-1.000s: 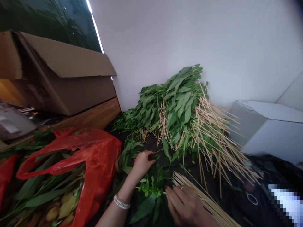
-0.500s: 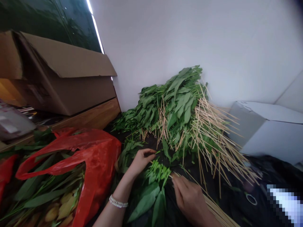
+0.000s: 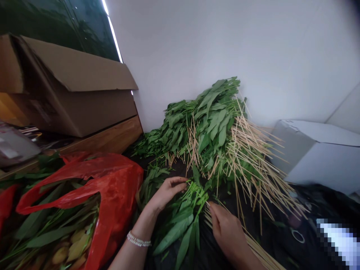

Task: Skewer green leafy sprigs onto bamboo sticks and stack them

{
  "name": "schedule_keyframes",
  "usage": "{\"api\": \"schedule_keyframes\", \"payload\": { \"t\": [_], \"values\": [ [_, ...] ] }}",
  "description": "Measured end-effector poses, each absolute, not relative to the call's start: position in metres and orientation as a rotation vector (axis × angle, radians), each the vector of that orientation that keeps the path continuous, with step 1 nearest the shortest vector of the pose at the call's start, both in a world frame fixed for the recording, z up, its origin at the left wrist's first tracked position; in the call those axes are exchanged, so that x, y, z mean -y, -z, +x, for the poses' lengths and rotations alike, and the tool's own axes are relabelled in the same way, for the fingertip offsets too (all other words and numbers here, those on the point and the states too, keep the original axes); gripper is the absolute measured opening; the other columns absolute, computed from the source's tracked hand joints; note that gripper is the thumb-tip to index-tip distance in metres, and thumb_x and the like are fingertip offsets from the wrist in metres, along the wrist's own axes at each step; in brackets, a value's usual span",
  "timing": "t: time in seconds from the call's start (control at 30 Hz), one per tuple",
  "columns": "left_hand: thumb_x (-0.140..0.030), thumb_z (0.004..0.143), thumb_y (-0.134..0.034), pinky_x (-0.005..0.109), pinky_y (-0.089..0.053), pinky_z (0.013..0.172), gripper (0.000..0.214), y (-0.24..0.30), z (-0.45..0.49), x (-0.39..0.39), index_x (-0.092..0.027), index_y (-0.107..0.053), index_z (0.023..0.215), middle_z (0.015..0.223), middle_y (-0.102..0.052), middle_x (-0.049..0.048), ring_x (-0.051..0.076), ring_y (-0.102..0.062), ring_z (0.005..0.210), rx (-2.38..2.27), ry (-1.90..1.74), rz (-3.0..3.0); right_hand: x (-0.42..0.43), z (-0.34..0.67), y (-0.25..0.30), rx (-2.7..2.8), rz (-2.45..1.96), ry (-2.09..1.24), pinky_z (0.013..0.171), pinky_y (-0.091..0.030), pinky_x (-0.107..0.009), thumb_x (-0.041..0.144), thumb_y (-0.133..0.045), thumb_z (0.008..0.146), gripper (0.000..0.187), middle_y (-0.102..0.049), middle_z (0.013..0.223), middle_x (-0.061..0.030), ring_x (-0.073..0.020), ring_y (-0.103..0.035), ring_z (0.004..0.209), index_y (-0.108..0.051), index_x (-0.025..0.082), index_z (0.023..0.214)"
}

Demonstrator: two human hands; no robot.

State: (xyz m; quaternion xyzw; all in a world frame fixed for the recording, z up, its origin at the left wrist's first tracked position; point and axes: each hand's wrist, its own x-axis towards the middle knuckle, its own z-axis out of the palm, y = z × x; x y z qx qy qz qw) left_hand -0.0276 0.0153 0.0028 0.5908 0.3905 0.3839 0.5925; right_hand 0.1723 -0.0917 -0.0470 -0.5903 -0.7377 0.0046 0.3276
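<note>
My left hand (image 3: 165, 192), with a pearl bracelet at the wrist, pinches the stem end of a small bunch of green leaves (image 3: 182, 219) lying on the dark surface. My right hand (image 3: 228, 232) is closed on the same bunch from the right, fingertips at its stems. Beneath that hand lies a bundle of loose bamboo skewers (image 3: 253, 245). Just beyond both hands rises a big pile of skewered greens (image 3: 213, 131), leaves to the back and sticks fanning toward me.
A red plastic bag (image 3: 112, 187) holding leafy stalks and yellowish pieces sits at my left. An open cardboard box (image 3: 73, 93) rests on a wooden ledge behind it. A white box (image 3: 317, 153) stands at the right by the white wall.
Both hands have moved forward with the bunch of leaves. Its stems now point toward the big pile and its leaves trail back toward me.
</note>
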Motion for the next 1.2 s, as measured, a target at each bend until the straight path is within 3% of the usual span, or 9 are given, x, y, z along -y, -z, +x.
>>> {"api": "schedule_keyframes", "payload": {
  "t": [0.2, 0.53, 1.2],
  "values": [
    [-0.040, 0.066, -0.073, 0.023, -0.042, 0.066, 0.031, 0.0030, -0.0245, -0.0194, -0.012, -0.072, 0.079, 0.071, -0.067, 0.0039, 0.012, -0.055, 0.065, -0.981, -0.996, 1.275, 0.0917, 0.1725, 0.0475, 1.929, -1.517, -0.003, 0.069, -0.049, -0.023, 0.017, -0.032, 0.091, 0.030, -0.068, 0.089, -0.0052, -0.0155, -0.066, 0.079, -0.057, 0.019, 0.108],
    [-0.035, 0.062, -0.078, 0.022, -0.040, 0.065, 0.029, 0.0018, -0.0223, -0.0180, -0.012, -0.073, 0.079, 0.069, -0.067, 0.0032, 0.010, -0.053, 0.062, -0.926, -0.996, 1.148, 0.0915, 0.1724, 0.0497, 1.923, -1.534, -0.081, 0.078, -0.049, -0.028, 0.016, -0.031, 0.090, 0.032, -0.067, 0.096, -0.0050, -0.0166, -0.066, 0.084, -0.056, 0.019, 0.109],
    [-0.033, 0.063, -0.077, 0.023, -0.041, 0.065, 0.027, 0.0018, -0.0233, -0.0182, -0.013, -0.074, 0.080, 0.070, -0.068, 0.0036, 0.011, -0.055, 0.063, -0.965, -1.020, 1.210, 0.0916, 0.1720, 0.0490, 1.885, -1.534, -0.220, 0.082, -0.048, -0.028, 0.019, -0.031, 0.092, 0.031, -0.067, 0.097, -0.0062, -0.0170, -0.065, 0.087, -0.058, 0.020, 0.107]
  ]
}}
